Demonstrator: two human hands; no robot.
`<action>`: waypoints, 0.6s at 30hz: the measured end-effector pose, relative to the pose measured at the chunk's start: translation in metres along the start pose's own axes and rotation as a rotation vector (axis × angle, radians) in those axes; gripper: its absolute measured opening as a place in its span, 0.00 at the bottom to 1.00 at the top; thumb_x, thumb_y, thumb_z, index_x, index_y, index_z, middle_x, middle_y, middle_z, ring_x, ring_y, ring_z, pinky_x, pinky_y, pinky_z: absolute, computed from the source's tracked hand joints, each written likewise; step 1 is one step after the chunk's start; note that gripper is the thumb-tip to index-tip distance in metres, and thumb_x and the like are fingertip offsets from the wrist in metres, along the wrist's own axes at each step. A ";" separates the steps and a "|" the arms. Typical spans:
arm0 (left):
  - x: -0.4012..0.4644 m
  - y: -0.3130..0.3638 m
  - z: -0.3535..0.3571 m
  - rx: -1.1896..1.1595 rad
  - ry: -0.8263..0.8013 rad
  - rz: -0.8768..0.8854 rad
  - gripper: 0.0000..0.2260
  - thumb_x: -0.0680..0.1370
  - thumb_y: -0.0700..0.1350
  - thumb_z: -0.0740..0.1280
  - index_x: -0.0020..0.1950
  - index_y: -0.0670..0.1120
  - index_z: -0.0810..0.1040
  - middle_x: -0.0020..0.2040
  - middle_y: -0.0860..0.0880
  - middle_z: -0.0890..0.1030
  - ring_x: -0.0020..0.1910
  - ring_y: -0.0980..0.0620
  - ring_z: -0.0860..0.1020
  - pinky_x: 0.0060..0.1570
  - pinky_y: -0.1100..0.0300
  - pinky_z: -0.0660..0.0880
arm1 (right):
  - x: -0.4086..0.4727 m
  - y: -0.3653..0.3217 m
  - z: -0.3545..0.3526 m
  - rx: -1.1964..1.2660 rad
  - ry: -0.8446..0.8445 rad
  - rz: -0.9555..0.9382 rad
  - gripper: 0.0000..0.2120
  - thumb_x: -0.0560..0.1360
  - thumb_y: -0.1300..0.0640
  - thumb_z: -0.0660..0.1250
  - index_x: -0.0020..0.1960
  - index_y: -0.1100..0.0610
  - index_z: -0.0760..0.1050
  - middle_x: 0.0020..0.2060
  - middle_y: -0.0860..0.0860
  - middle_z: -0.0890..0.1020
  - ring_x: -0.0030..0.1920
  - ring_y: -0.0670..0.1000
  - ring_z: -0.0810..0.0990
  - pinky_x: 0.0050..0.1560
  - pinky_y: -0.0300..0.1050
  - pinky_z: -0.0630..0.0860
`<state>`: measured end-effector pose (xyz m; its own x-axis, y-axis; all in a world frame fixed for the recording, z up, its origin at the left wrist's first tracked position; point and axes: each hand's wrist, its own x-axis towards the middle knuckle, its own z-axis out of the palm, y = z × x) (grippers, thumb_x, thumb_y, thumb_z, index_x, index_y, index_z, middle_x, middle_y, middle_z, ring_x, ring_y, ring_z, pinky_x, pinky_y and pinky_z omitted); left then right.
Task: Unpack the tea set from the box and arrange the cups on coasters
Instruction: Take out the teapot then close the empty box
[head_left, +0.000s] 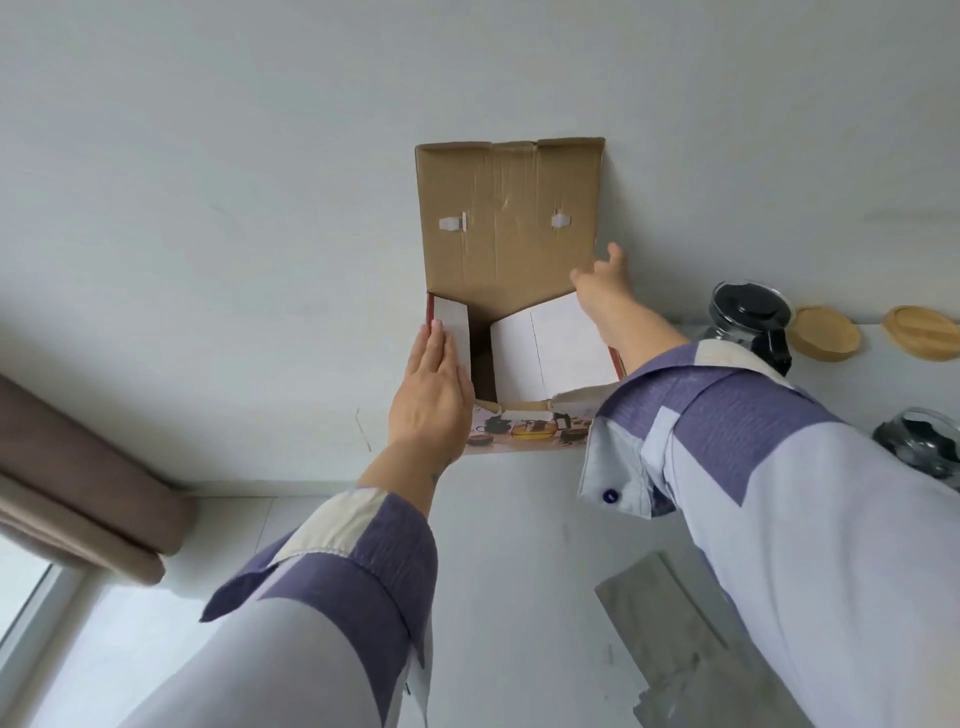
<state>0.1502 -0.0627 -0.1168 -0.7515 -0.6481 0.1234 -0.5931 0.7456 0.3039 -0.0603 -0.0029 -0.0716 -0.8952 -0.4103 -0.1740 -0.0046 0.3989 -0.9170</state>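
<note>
At far left a brown curtain (78, 478) hangs beside a window. My left hand (431, 395) lies flat, fingers straight, against the left inner flap (453, 332) of the box (524, 431), pressing it outward. The box stands on the white desk (498, 519) against the wall, its brown lid (511, 223) thrown back and upright, two white plastic tabs showing on it. A second white flap (550, 353) leans over the right half of the opening; between the two flaps I see only a dark gap, so what remains inside is hidden. My right hand (602, 283) reaches to the lid's right edge, fingers loosely spread, clasping nothing that I can make out.

As I judge it, the step is opening the box fully. Done well, both inner flaps get folded clear outward while the lid is steadied against the wall, so the glassware can be lifted straight up without catching cardboard.

To the right stand a dark glass teapot (753, 322) and, nearer, one dark glass vessel (924, 447), partly cut off. Two round wooden coasters (826, 332) lie by the wall. One grey sheet (665, 618) lies on the desk in front.
</note>
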 end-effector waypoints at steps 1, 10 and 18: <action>0.000 0.000 0.000 0.001 0.004 0.000 0.23 0.84 0.46 0.43 0.78 0.40 0.48 0.79 0.47 0.44 0.77 0.52 0.40 0.70 0.66 0.35 | 0.001 -0.005 -0.001 0.035 0.027 -0.021 0.30 0.79 0.60 0.58 0.77 0.53 0.49 0.69 0.50 0.69 0.61 0.52 0.73 0.57 0.43 0.68; -0.001 0.003 -0.003 -0.076 0.009 -0.007 0.23 0.84 0.47 0.46 0.78 0.41 0.51 0.79 0.47 0.48 0.78 0.51 0.44 0.72 0.63 0.40 | -0.025 -0.006 -0.022 -0.169 0.276 -0.357 0.16 0.79 0.58 0.59 0.67 0.53 0.66 0.59 0.55 0.77 0.58 0.55 0.77 0.57 0.53 0.75; -0.018 0.000 -0.008 -0.413 0.232 -0.101 0.35 0.75 0.56 0.68 0.73 0.41 0.57 0.66 0.45 0.68 0.64 0.47 0.66 0.64 0.54 0.67 | -0.087 0.047 -0.041 -0.145 0.056 -0.447 0.38 0.72 0.69 0.65 0.74 0.48 0.54 0.68 0.51 0.69 0.55 0.51 0.75 0.55 0.42 0.75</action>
<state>0.1660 -0.0521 -0.1118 -0.5839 -0.7665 0.2674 -0.4600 0.5838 0.6690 -0.0010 0.0852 -0.0846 -0.8140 -0.5246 0.2495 -0.4535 0.3056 -0.8372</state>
